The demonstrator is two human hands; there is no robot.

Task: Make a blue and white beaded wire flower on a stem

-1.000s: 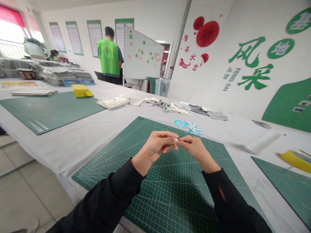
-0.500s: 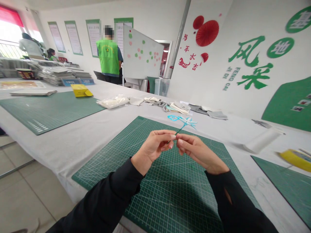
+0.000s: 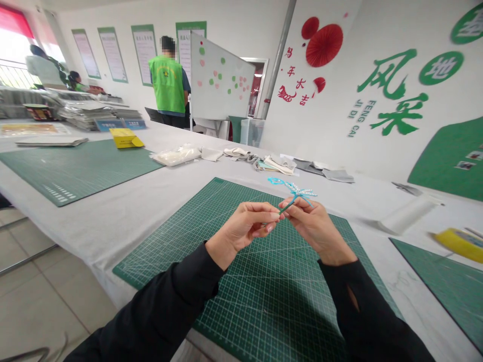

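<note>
While the left hand (image 3: pixel 247 223) pinches the green stem (image 3: pixel 286 207), I see the right hand (image 3: pixel 316 223) with its fingertips closed on it too, just below the blue beaded flower (image 3: pixel 298 192). Beneath both hands lies a gridded cutting mat (image 3: pixel 264 296).

Your flower (image 3: pixel 299 192), bright blue with rows of white beads and a blue loop, sits just above the fingertips of your right hand (image 3: pixel 315 226); its green stem (image 3: pixel 286 207) slants down to your left hand (image 3: pixel 249 223).

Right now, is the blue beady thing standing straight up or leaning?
Leaning: the beady thing has its green stem slanting up rightward, held by left hand and right hand.
</note>
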